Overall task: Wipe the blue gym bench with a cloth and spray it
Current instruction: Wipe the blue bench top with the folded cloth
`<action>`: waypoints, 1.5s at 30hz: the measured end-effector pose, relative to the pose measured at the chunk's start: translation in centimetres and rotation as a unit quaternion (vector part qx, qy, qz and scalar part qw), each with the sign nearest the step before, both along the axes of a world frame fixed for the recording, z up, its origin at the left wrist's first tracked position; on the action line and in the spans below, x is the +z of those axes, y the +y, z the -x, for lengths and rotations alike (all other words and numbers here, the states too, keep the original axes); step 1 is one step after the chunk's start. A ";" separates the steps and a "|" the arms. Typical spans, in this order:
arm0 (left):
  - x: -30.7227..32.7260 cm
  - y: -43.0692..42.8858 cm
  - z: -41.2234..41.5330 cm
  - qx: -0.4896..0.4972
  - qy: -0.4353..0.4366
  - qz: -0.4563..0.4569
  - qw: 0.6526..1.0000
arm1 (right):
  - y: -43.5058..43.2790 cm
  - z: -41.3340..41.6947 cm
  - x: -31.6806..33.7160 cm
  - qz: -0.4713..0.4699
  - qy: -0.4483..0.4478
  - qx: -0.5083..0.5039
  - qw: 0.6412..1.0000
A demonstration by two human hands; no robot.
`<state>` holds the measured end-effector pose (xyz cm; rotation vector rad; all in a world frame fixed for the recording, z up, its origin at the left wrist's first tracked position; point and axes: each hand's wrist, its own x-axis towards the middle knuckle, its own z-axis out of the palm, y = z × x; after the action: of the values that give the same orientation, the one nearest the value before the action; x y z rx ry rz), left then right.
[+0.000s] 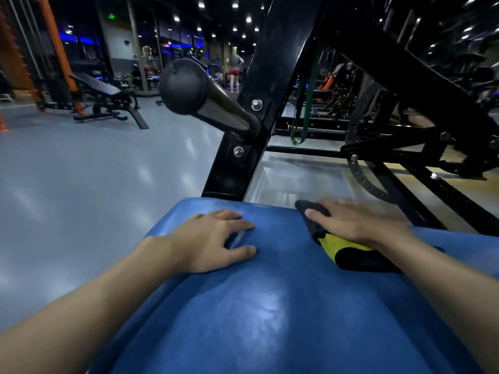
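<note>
The blue gym bench (270,306) fills the lower half of the view, its padded top shiny under the lights. My left hand (213,240) rests flat on the pad near its far left edge, fingers spread and straight. My right hand (353,222) presses flat on a black and yellow cloth (348,252) at the pad's far right side. The cloth lies folded under the palm, with black ends sticking out past the fingers and the wrist. No spray bottle is in view.
A black steel upright (259,103) rises just beyond the bench, with a chrome bar and black end knob (183,87) jutting toward me. Black machine frame and a perforated adjustment plate (378,168) stand at right. Grey floor at left, another bench (105,95) farther off.
</note>
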<state>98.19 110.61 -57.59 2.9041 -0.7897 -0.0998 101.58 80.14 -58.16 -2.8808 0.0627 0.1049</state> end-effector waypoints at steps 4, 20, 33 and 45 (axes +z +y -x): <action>0.4 4.5 -0.1 0.010 -0.016 -0.032 0.999 | 5.8 -2.1 0.1 0.008 0.004 0.012 1.000; -0.4 14.9 2.9 -0.055 0.016 0.047 0.997 | 17.8 -3.3 0.4 0.064 -0.035 0.002 0.997; -1.1 19.2 6.3 -0.080 0.040 0.056 0.994 | 29.3 -6.3 1.6 0.094 -0.002 0.131 0.987; -2.8 21.2 10.8 -0.064 0.006 0.126 0.990 | 31.8 -2.4 1.8 0.093 0.004 0.238 0.967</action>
<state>87.35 131.78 -60.41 2.6140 -0.9146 -0.0272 103.95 111.93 -56.37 -3.0165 -0.6530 0.2104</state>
